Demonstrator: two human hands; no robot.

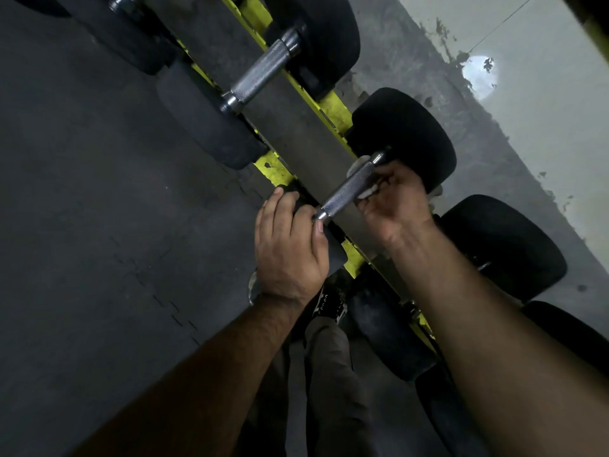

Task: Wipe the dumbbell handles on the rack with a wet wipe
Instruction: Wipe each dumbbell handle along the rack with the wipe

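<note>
1. Both forearms are reaching forward from the bottom of the view, above a trouser leg and a shoe [329, 303] standing on the dark floor [82, 192].
2. Nearer of the 2, the left hand [290, 245] is resting on the near rubber head [324, 239] of the dumbbell being cleaned, its fingers [275, 206] lying fairly straight over the top and the thumb beside the handle's collar, steadying rather than gripping.
3. Just beyond, the right hand [392, 206] is curling its fingers round the far part of the knurled handle [347, 188], holding the wet wipe [367, 192] against the steel; white edges are peeking out at the fingers and near the far collar.
4. This dumbbell is lying across the yellow rack [333, 110], with a second handle [260, 72] farther along looking untouched.
5. Risks, as I judge them: the round head could be rolling under the steadying hand if the rubbing gets hard; the knurling could be snagging and tearing the thin wipe; the bare near part of the handle could be getting skipped.
6. No brand, weight marking or other writing is showing legibly anywhere.
</note>
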